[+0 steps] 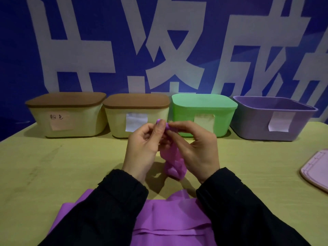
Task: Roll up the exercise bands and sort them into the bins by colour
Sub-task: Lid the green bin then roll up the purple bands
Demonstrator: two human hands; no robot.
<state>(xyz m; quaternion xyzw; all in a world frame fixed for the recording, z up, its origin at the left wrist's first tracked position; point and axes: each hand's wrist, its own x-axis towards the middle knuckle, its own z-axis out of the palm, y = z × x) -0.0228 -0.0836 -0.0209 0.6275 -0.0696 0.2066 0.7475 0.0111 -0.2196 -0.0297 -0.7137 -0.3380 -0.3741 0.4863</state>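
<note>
While a blue wall banner [106, 41] with large white characters fills the background, a yellowish tabletop [53, 166] carries four labelled bins: two cream bins [71, 121] with brown lids, a lidded green bin [202, 118] and an open purple bin [269, 121]. A pink lid [317, 171] lies at right. Above a spread purple exercise band [168, 219], the left hand [142, 148] and right hand [197, 148] pinch its rolled end just in front of the bins.

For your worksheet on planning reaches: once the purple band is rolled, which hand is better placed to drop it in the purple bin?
Probably the right hand: the purple bin stands open at the row's far right, on that hand's side, so no cross-body reach. Both hands pinch the band now.
</note>
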